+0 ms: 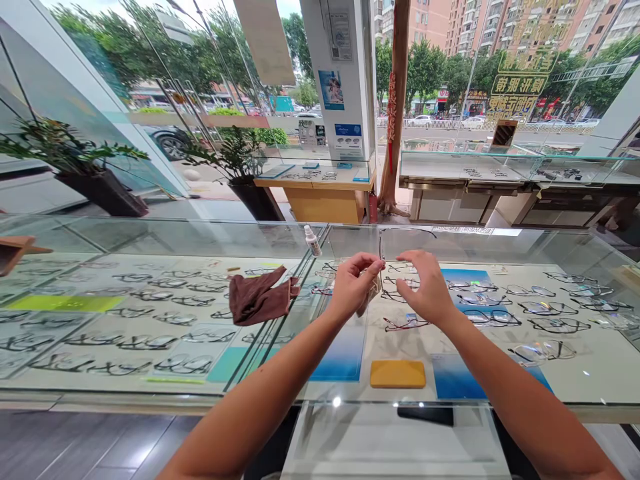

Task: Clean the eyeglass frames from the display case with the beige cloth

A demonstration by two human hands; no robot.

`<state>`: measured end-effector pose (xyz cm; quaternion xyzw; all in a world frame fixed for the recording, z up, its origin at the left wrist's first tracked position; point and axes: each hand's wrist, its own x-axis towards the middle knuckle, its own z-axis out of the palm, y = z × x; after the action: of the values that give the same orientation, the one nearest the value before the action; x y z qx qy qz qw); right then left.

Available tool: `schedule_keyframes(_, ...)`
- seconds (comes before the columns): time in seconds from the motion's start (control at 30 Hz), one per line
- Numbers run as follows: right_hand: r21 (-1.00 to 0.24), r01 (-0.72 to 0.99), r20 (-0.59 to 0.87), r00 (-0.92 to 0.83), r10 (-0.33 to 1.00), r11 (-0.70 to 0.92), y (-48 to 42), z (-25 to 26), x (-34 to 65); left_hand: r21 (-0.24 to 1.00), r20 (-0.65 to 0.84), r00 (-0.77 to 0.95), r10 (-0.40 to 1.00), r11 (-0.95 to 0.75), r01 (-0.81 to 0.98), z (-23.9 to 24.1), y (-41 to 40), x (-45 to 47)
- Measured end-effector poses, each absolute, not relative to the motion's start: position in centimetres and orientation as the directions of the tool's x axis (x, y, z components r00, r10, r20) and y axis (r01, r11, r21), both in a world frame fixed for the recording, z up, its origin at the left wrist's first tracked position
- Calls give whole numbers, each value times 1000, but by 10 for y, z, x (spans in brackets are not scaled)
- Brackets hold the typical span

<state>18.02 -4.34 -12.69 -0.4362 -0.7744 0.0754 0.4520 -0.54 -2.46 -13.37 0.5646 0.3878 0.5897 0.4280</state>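
Note:
Both my hands are raised over the glass counter (350, 233), holding a thin dark-rimmed pair of glasses (395, 229) between them. My left hand (354, 285) is closed in a pinch on one side of the frame, with what looks like a small pale cloth (371, 300) hanging under the fingers. My right hand (426, 288) is curled, its fingertips at the other side of the frame. Below them, inside the case, lies a red-framed pair (406, 324).
A crumpled brown cloth (260, 300) and a small white spray bottle (313, 241) lie on the glass to the left. A yellow pad (397, 374) and a dark flat object (425, 415) sit near me. Rows of spectacles (545, 310) fill the cases. Potted plants (100, 180) stand beyond.

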Motion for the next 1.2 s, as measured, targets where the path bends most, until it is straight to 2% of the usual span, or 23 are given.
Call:
schedule_keyframes(0.17,-695,401,566,-207,798,597,-50,-124,170,933,359,59,931,-360,7,-134,-27,-5)
schedule_keyframes(0.4,-871,234,411,-136,901,433,-52,-131,161,920,391,104,915,-386,-65,-132,-30,-4)
schedule_keyframes(0.6,-813,238,521,-114,846,532,-53,-134,157,924,363,110,925,-342,-173,-131,-26,-2)
schedule_keyframes(0.77,-801,232,547,-90,832,552,-55,-136,155,937,312,158,937,-275,-216,-127,-30,0)
schedule_keyframes(0.9,-807,234,554,-22,833,543,-55,-130,159,961,195,125,973,-164,-224,-124,-27,-5)
schedule_keyframes(1.0,-820,240,543,39,839,520,-52,-126,165,974,172,-20,985,-173,-148,-124,-15,-15)
schedule_keyframes(1.1,-829,239,535,76,841,506,-48,-125,170,948,318,-160,934,-310,74,-125,-2,-27)
schedule_keyframes(1.2,-834,230,531,88,843,501,-45,-124,174,859,464,-184,867,-389,333,-126,6,-38)
